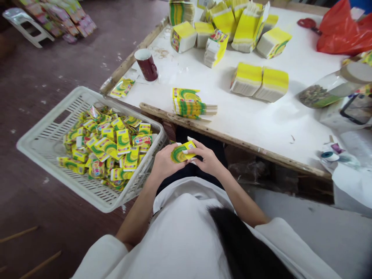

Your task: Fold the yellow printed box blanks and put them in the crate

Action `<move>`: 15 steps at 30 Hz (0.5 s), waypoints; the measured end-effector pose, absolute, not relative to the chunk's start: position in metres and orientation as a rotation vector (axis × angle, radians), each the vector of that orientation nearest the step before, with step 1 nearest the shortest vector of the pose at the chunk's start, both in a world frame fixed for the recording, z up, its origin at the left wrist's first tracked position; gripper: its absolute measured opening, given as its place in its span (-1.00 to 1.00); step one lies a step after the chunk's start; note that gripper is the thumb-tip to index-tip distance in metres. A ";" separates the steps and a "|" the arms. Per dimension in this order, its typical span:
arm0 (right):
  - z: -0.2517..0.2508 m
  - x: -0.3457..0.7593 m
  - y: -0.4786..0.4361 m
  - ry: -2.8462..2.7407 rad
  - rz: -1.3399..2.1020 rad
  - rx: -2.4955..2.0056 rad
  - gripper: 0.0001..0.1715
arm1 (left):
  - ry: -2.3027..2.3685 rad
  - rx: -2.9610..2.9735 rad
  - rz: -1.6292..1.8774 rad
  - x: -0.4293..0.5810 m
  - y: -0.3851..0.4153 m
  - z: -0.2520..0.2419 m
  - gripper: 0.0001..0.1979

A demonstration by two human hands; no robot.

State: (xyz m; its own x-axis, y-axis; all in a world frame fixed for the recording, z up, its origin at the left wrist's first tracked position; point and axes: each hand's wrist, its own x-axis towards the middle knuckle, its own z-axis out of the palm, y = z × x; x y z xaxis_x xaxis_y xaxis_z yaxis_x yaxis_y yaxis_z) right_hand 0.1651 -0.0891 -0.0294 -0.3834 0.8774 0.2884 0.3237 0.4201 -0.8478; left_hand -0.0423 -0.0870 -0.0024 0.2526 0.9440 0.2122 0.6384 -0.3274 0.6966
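Both hands meet over my lap, below the table's front edge. My left hand (165,162) and my right hand (207,159) are closed together on one small yellow-and-green packet (182,152). Just left of them stands a white plastic basket (43,143) holding several similar yellow-green packets (107,149). A flat stack of the same printed packets (190,103) lies on the white table (261,112) near its front edge, just above my hands.
Yellow-topped bundles (260,80) and more bundles (232,27) sit farther back on the table. A dark red mug (147,64) stands at the left edge. A red plastic bag (343,31), a clear jar (328,91) and tape rolls (329,155) lie at right. A white stool (24,25) stands far left.
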 end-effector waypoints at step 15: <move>-0.033 0.159 -0.095 -1.693 1.163 -1.010 -0.46 | 1.446 2.130 0.840 -0.034 -0.096 -0.007 -0.44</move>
